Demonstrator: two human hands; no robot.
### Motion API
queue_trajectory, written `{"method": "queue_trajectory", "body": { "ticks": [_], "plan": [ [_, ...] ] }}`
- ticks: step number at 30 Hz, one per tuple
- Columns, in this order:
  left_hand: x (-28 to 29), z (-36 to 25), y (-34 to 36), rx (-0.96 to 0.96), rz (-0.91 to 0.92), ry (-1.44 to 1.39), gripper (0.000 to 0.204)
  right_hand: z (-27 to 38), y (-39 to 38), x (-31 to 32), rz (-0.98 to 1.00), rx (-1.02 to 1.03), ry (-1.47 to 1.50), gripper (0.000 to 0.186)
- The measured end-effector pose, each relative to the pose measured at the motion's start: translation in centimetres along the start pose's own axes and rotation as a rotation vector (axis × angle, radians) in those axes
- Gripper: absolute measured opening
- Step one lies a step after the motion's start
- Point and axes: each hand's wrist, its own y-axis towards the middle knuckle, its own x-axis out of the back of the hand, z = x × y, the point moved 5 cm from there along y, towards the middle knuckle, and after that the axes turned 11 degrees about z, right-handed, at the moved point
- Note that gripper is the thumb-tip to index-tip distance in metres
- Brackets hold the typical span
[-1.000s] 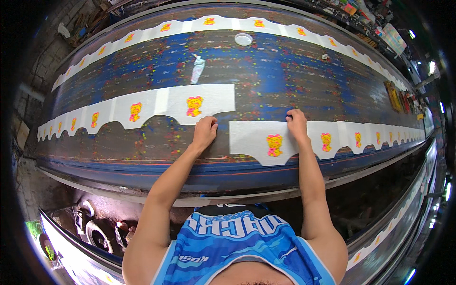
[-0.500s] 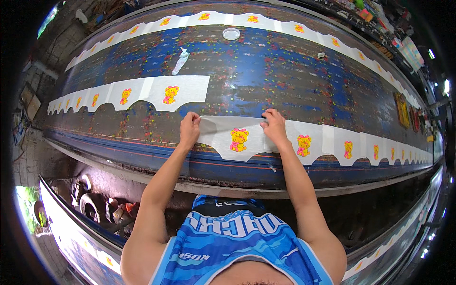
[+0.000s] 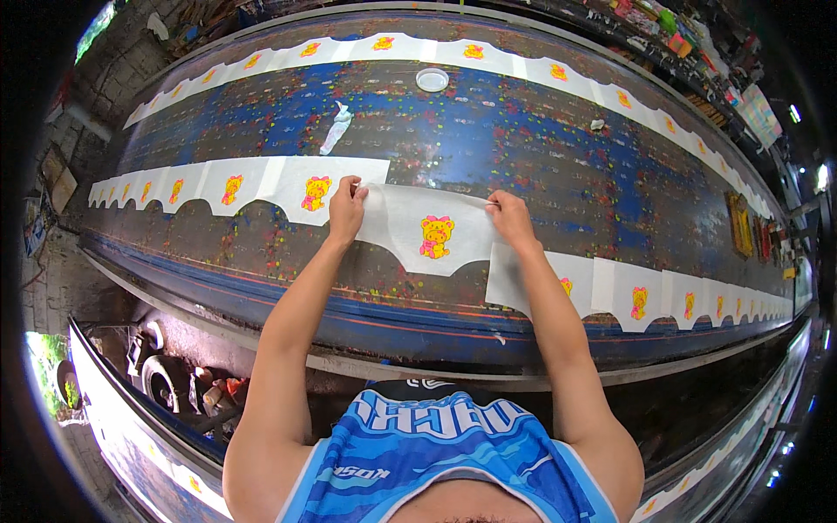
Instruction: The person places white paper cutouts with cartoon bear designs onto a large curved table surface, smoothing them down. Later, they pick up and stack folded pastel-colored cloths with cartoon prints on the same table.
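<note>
A long, dark table [image 3: 558, 174] with blue patches and coloured specks spread beneath the left hand [image 3: 347, 212] and right hand [image 3: 512, 222]. A row of white, scalloped, fabric-like pieces [image 3: 292, 187] ran leftward from the left hand; a similar white row [image 3: 615, 288] stretched rightward below the right hand. Between the hands, a single white, thin, scoop-edged piece [image 3: 405, 231] was held by its top corners, each pinched narrowly between fingertips. Its upper edge sloped slightly down toward the right hand. Good handling probably meant even, gentle tension, with the fingers kept off its small yellow-and-pink bear print [image 3: 436, 237].
</note>
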Motion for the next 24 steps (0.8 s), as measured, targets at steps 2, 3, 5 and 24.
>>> {"method": "queue_trajectory", "body": {
  "ticks": [2,3,5,24],
  "plan": [
    [-0.2,0.2,2.6,-0.011,0.002,0.053,0.025,-0.1,2.2,0.5,-0.036,0.012,0.008,0.016],
    [-0.5,0.3,3.8,-0.006,0.009,0.073,0.025,-0.5,3.2,0.8,-0.04,-0.034,0.008,0.016],
    [-1.0,0.8,6.0,-0.003,0.018,0.066,0.026,-0.8,5.0,1.1,-0.031,-0.049,0.015,0.017],
    [-11.9,-6.8,-4.9,-0.179,0.276,0.098,0.021,-13.1,-7.5,8.4,-0.104,-0.291,-0.24,0.026]
  ]
}}
